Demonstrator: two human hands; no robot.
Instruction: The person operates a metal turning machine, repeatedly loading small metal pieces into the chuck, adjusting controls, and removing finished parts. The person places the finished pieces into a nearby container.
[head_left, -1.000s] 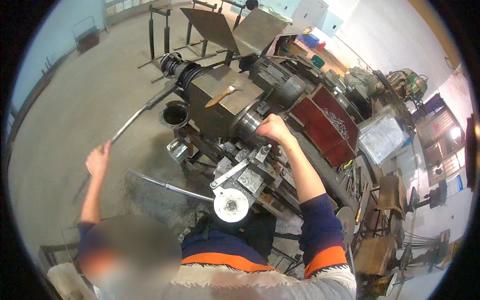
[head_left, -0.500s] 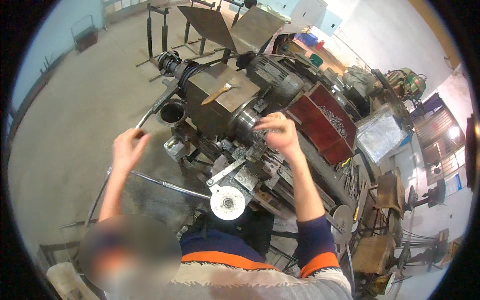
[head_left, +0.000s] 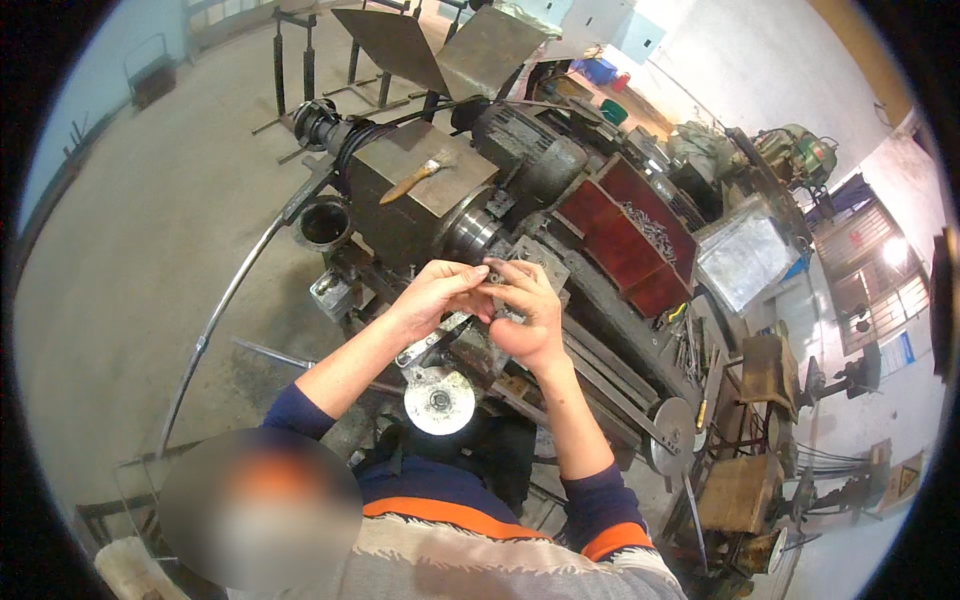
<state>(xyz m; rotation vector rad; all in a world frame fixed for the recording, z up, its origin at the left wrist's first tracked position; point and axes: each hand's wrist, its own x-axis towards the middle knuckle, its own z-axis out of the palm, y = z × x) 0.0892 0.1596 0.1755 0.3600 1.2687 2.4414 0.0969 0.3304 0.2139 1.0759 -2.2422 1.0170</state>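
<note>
The left hand (head_left: 438,296) and right hand (head_left: 530,318) meet mid-frame. I cannot tell if they pinch something. A brush (head_left: 409,182) lies higher up.

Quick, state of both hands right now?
Left hand: fingers bent, close to the right's; closed on anything, can't tell.
Right hand: fingers curled; whether it holds anything can't be told.

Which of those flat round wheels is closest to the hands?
The pale handwheel, pictured just below the left hand and right hand; the greyer handwheel sits farther off, rightward.
</note>
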